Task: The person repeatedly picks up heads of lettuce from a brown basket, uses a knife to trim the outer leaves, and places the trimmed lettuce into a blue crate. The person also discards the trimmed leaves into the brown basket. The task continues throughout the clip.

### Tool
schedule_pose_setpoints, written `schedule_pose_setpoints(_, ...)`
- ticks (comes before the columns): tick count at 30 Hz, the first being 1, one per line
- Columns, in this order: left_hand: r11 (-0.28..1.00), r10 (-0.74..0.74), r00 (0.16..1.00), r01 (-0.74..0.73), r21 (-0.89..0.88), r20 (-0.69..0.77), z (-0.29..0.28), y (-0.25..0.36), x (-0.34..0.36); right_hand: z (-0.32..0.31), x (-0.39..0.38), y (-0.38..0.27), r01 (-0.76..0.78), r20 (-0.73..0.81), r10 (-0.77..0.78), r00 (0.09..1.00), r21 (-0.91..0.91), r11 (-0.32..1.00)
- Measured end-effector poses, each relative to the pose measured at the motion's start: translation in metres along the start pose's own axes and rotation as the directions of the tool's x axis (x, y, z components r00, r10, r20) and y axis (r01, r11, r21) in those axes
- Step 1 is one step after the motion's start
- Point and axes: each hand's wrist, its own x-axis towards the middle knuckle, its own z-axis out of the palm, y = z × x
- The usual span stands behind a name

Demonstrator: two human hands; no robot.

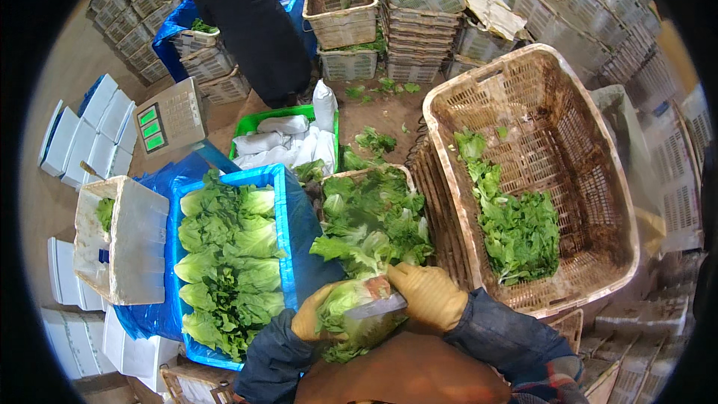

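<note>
In front of my apron, both hands wear yellow gloves. My left hand point(312, 316) is closed around a head of lettuce point(345, 307), its leaves spilling below. My right hand point(428, 297) is closed on a knife point(376, 306); the broad grey blade lies against the lettuce, while the handle is hidden in the glove. Reddish colour shows at the lettuce's upper edge. Just beyond my hands, a crate of loose lettuce point(374, 206) stands heaped with leaves. To the left, a blue-lined box point(282, 213) holds rows of lettuce heads with darker leafy greens down the middle.
A large brown plastic crate point(598, 116) with some green leaves tops a stack at right. A white foam box point(138, 243) stands left, near a scale point(168, 120). Beyond are a green crate point(239, 131) of white bags, a person in dark clothing point(254, 30) and stacked crates point(422, 37).
</note>
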Motion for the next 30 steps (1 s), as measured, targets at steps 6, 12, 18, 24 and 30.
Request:
schedule_pose_setpoints(6, 0.998, 0.057, 0.992, -0.053, -0.037, 0.115, -0.008, 0.002, 0.033, 0.013, -0.007, 0.066, -0.543, 0.095, 0.538, 0.837, 0.260, 0.799)
schedule_pose_setpoints(12, 0.953, -0.240, 0.971, 0.238, -0.189, 0.013, -0.035, 0.016, 0.135, 0.025, 0.019, 0.082, 0.197, -0.284, 0.295, 0.912, 0.936, 0.294)
schedule_pose_setpoints(18, 0.898, 0.242, 0.900, -0.349, -0.269, -0.362, -0.036, 0.020, 0.134, 0.021, 0.025, 0.087, 0.455, -0.311, 0.457, 0.833, 0.855, -0.249)
schedule_pose_setpoints(24, 0.970, -0.236, 0.702, 0.124, -0.210, -0.672, 0.020, -0.088, 0.066, 0.023, 0.022, 0.057, 0.061, -0.024, 0.392, 0.919, 0.995, -0.082)
schedule_pose_setpoints(30, 0.495, -0.257, 0.901, -0.186, -0.849, -0.348, -0.051, -0.112, 0.033, 0.029, 0.056, 0.047, 0.069, -0.143, 0.415, 0.898, 0.980, 0.187)
